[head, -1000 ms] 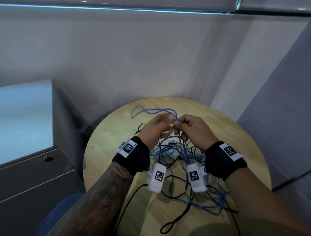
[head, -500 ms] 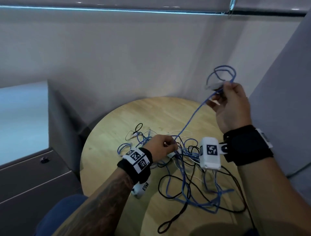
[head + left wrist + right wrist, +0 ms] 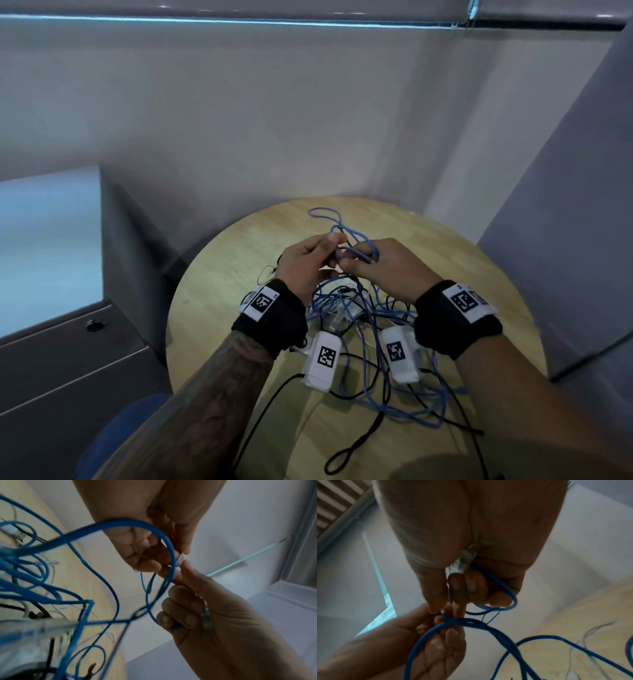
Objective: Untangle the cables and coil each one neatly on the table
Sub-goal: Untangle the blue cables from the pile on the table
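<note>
At far left of the head view, a grey cabinet (image 3: 68, 346) with a small round lock. Right of it, a round wooden counter (image 3: 212, 308) filling the lower centre of the frame. Above the counter's middle, the left hand (image 3: 305, 263), fingers curled and pinching a strand of the blue cable (image 3: 368, 387); black wrist strap with a white marker tag below it. Touching it fingertip to fingertip, the right hand (image 3: 387, 270), fingers curled round small blue loops, with a clear plug (image 3: 462, 561) tucked against the palm in the right wrist view. Blue loops rising past both hands toward the counter's far edge at upper centre. Below the hands, the rest of the blue cable piled in a tangle on the counter, mixed with a black cable (image 3: 363, 442) that trails to a loop near the bottom edge, and thin white leads (image 3: 349, 315) in the middle of the heap. At far right, a grey panel (image 3: 565, 240) standing beside the counter.
</note>
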`<state>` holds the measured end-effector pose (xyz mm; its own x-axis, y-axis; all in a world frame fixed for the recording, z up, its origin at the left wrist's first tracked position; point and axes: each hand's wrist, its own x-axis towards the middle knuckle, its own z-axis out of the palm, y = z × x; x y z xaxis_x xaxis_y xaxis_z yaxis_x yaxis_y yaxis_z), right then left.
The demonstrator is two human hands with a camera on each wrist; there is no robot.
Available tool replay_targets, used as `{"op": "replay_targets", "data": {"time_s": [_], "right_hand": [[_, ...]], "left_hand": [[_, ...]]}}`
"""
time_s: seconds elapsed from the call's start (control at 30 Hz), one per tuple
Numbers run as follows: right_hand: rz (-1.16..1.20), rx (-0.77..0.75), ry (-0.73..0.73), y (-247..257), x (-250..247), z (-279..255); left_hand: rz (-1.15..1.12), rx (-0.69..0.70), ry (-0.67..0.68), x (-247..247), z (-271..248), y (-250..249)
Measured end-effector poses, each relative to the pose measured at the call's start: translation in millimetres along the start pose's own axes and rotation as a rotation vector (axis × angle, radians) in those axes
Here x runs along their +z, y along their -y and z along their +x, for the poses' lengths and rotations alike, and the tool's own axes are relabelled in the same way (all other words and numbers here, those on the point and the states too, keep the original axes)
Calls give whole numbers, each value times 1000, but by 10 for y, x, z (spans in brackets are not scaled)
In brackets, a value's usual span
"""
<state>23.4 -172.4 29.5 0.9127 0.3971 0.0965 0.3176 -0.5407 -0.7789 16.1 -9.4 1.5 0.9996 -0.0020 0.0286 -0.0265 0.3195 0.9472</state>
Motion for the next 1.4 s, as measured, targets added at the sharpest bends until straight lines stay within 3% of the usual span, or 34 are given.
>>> {"op": "replay_targets", "data": {"time_s": [0.13, 0.23, 0.3, 0.37, 0.5, 0.57, 0.63, 0.7, 0.8, 0.93, 1.0, 1.07, 1.17, 1.27, 1.4], "right_hand": [[-39, -40, -57, 41, 65, 39], [301, 1, -222, 45, 33, 87], [532, 16, -322, 90, -61, 129], [616, -4, -398, 165, -181, 139], [934, -45, -431, 308, -399, 77], [1079, -84, -435, 354, -493, 43], [1121, -99, -444, 350, -542, 52], [1105, -75, -465, 318, -516, 57], [1068, -40, -441, 244, -355, 53], [1009, 18, -268, 278, -97, -1], [748, 84, -226, 320, -17, -59], [430, 101, -248, 337, 33, -112], [243, 72, -238, 266, 88, -124], [151, 7, -213, 174, 164, -139], [80, 55, -92, -5, 138, -232]], "left_hand": [[16, 14, -25, 51, -25, 55], [195, 7, -40, 104, -102, 218], [430, 14, 73, 121, -171, 365], [525, 1, 136, 135, -204, 490], [557, -147, 137, 70, -150, 550], [609, -163, 231, 37, -136, 554], [698, -130, 237, 38, -155, 518], [812, -50, 139, 50, -187, 446], [577, 61, 111, 127, -216, 237], [8, -208, 296, 224, -272, 46], [-208, -294, 335, 215, -294, 40], [-322, -273, 240, 150, -274, 64], [-395, -242, 129, 51, -220, 62], [-329, -221, 41, 11, -204, 6], [-206, -16, -111, -166, -112, -111]]}}
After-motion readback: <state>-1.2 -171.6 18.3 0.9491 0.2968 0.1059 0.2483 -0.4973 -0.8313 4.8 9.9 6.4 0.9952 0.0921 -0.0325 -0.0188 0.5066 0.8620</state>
